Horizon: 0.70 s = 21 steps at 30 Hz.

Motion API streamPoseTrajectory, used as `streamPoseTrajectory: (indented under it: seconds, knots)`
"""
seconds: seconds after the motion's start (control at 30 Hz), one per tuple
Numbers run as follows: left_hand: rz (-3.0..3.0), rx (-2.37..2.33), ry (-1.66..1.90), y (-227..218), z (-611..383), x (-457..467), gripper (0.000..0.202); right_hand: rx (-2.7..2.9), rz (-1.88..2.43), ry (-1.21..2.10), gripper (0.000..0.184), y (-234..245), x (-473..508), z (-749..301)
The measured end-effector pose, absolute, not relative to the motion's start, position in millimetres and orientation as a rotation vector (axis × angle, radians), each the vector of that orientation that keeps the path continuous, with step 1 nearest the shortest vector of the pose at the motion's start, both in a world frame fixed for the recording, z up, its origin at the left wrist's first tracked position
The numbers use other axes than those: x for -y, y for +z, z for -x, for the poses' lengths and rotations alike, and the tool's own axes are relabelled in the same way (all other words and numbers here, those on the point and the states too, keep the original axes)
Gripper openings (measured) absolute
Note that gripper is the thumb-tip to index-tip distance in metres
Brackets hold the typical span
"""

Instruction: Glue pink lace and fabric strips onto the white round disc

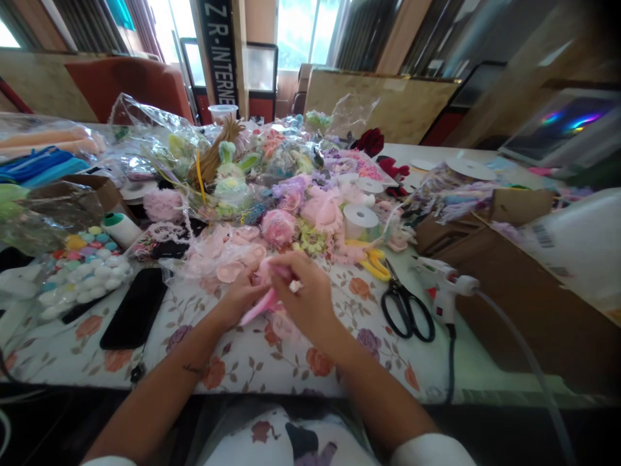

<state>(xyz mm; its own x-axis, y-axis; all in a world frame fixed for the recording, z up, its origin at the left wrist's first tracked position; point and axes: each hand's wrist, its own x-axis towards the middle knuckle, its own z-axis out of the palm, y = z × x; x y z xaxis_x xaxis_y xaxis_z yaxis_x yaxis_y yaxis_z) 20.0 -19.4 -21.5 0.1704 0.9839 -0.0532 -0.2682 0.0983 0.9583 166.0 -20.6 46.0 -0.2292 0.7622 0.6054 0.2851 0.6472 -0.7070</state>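
Note:
At the front middle of the table, my left hand (242, 296) and my right hand (308, 294) are close together on a pink soft craft piece (261, 305). Its pale, narrow end sticks out below the fingers toward me. My left hand is closed around one side of it. The bent fingers of my right hand pinch it from above, with a small white bit (295, 285) showing beside them. The exact kind of the pink piece is unclear, as the fingers cover much of it. Just behind the hands lie pale pink pieces in a clear plastic bag (233, 249).
Black-handled scissors (407, 314), yellow scissors (373, 262) and a white glue gun (444, 291) lie to the right, beside a cardboard box (499, 291). A black phone (134, 309) and bagged pom-poms (87, 272) are left. A ribbon spool (360, 221) stands in the craft pile behind.

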Motion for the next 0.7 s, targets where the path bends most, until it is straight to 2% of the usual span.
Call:
streamPoseTrajectory:
  seconds: [0.07,0.13,0.33,0.7]
  knots:
    - [-0.963,-0.92,1.12,-17.9,-23.5,17.9,0.061,1.606,0.95,0.715,0.007,51.5,9.3,-183.5]
    - [-0.917,-0.932,1.09,-15.2,-25.1,18.7,0.063,1.433,0.979,0.918,0.012,51.1,-0.2,-196.0]
    - [-0.864,-0.899,1.095,-13.4,-25.4,20.4,0.055,1.154,0.937,1.305,0.025,32.9,-6.2,-199.5]
    - [-0.796,-0.909,1.112,-15.1,-27.7,17.5,0.048,1.3,0.983,1.264,0.039,4.8,-3.7,-193.2]
